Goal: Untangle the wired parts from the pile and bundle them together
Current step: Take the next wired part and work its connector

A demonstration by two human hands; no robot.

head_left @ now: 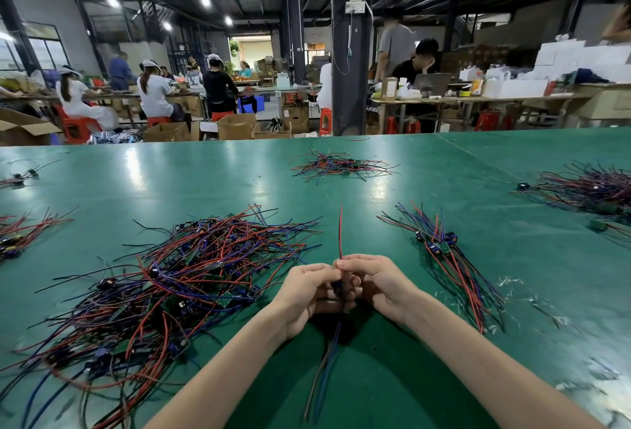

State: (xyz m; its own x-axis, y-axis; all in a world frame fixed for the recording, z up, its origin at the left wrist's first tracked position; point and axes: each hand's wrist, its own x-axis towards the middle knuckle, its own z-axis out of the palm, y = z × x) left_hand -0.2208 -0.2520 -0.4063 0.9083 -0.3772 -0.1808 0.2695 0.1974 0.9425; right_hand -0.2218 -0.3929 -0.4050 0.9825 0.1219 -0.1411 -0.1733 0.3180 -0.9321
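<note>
Clasping one wired part (340, 241), left grip (309, 295) and right grip (379, 287) should smooth its wires straight for the bundle (444, 258) to their right.

Factory floor, green worktable (211, 183), seated workers (153, 95) (cardboard boxes (235, 126) around)

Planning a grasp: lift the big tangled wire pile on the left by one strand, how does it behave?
Likely floppy: the tangled pile sprawls flat, wires curving loosely. Probably drags neighbours along, since strands cross everywhere. Probably light: thin wires, small boards.

Glossy green table (444, 189), plastic-sheathed wires (205, 275)
</note>
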